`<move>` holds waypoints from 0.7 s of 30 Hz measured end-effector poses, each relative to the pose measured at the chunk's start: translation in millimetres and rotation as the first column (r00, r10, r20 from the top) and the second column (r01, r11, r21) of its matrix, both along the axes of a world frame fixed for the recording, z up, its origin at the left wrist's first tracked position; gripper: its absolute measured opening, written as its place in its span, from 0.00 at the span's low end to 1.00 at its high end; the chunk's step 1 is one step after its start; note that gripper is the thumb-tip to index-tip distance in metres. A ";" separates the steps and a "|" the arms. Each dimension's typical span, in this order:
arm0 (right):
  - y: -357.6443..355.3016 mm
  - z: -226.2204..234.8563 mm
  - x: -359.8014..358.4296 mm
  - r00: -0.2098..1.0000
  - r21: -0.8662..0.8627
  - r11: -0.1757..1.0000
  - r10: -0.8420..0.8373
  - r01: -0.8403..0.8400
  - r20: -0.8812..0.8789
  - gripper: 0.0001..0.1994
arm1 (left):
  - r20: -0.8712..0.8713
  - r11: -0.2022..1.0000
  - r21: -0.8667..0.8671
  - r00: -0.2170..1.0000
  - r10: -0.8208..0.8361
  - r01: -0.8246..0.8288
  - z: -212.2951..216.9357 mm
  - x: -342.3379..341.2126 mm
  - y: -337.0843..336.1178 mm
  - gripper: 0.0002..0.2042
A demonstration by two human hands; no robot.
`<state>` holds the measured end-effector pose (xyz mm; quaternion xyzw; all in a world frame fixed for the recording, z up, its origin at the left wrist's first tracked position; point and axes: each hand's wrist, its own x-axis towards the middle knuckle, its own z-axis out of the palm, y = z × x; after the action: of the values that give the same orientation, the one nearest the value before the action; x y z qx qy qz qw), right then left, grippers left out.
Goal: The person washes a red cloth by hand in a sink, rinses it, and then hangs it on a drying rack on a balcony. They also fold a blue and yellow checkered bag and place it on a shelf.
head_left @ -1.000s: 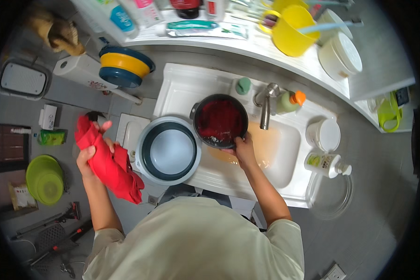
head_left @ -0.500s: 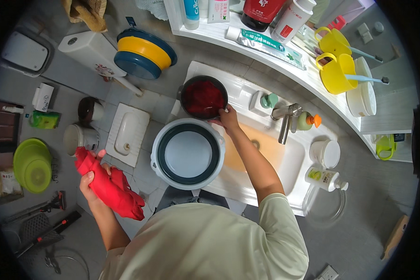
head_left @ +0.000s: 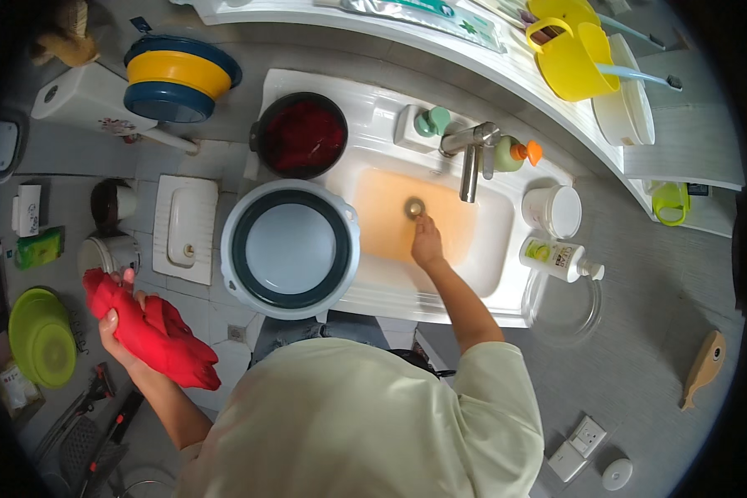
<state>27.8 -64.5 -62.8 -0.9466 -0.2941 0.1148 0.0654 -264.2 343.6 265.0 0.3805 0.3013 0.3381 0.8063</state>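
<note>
A bunched wet red cloth is gripped in my left hand, off to the left of a round white and dark-grey basin. My right hand reaches down into the white sink, which holds orange-tinted water. Its fingers are drawn together at the edge of the round metal drain stopper; exactly how the fingertips grip it is too small to see. At the sink's far left corner stands a dark round pot with deep red cloth or liquid inside.
Behind the sink are a metal faucet, a green soap pump and an orange-topped bottle. A white tub and a white bottle sit at its right. A white shelf curves overhead. Blue and yellow basins hang on the wall.
My right hand has left the dark pot and moved into the sink, at the drain. My left hand still holds the red cloth. The whole view has shifted.
</note>
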 end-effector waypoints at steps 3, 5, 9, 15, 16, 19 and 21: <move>21.7 -4.9 -0.9 0.995 -0.228 0.969 0.086 -0.096 -0.053 0.25 | -0.033 0.999 0.035 0.999 -0.022 0.023 4.1 6.4 -2.9 0.27; 29.6 -5.8 9.3 0.976 -0.281 0.955 0.035 -0.097 -0.216 0.24 | -0.037 0.998 0.045 0.998 -0.041 0.043 5.5 7.1 -4.6 0.26; 30.5 -21.7 9.5 0.967 -0.356 0.927 0.026 -0.119 -0.255 0.25 | -0.058 0.999 0.035 0.998 -0.013 0.015 10.8 7.2 -11.8 0.26; 38.4 16.5 30.4 0.945 -0.375 0.912 0.037 -0.165 -0.326 0.24 | -0.052 0.998 0.060 0.999 0.000 0.003 9.4 2.9 -16.9 0.25; 39.0 40.4 38.3 0.899 -0.222 0.969 -0.002 -0.106 -0.438 0.23 | -0.027 0.998 0.060 0.999 -0.020 0.022 9.2 -0.6 -15.6 0.25; 34.5 102.0 48.4 0.871 -0.016 0.999 -0.050 0.048 -0.489 0.21 | -0.008 1.000 0.021 1.000 0.003 -0.003 15.9 -1.2 -20.1 0.25; 32.3 126.7 22.7 0.993 -0.203 0.978 -0.061 0.039 -0.105 0.20 | 0.015 0.999 -0.042 1.000 -0.008 0.009 19.3 -2.4 -21.0 0.24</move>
<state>50.5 -32.2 63.9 -0.9477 -0.2531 0.1943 -0.0113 -266.6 322.6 284.3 0.3620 0.3007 0.3311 0.8179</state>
